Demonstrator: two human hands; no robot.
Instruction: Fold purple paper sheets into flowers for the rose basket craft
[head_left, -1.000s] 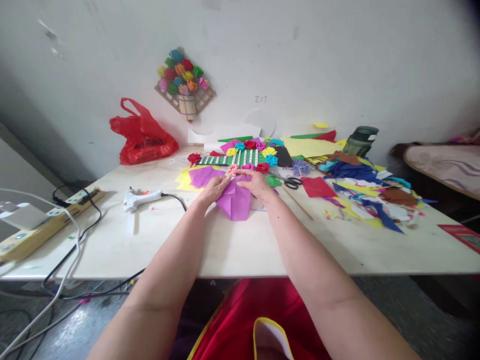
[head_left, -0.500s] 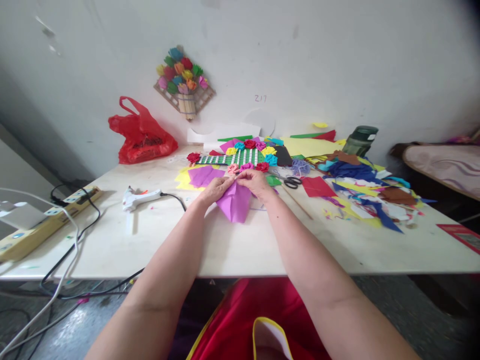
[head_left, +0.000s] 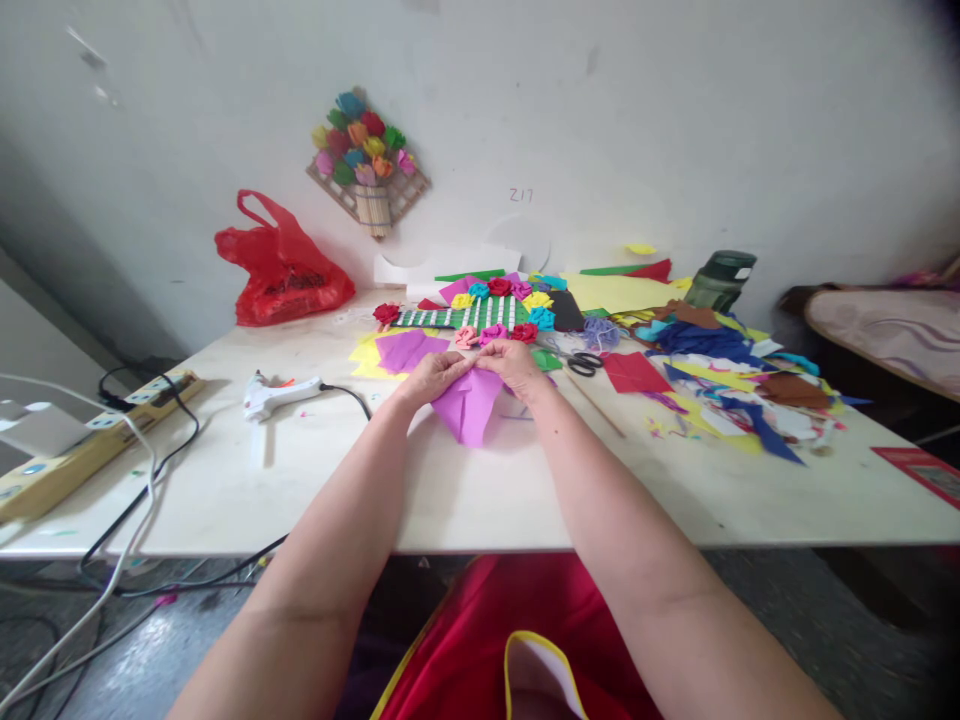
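Note:
Both hands pinch the upper edge of a purple sheet of crepe paper, which hangs down in a creased flap above the table. My left hand grips it from the left, and my right hand from the right, fingertips close together. Just beyond them lies a green and white striped guitar-shaped piece ringed with colourful paper roses. More purple paper rests on yellow sheets left of my left hand. Black-handled scissors and a thin stick lie to the right of my right hand.
A white glue gun with a black cord and a power strip are on the left. A red plastic bag stands behind them. Heaped paper scraps, red paper and a dark green bottle occupy the right.
The purple paper's hanging flap has shifted and creased slightly between my fingers. Both hands stay in nearly the same place, still pinching it.

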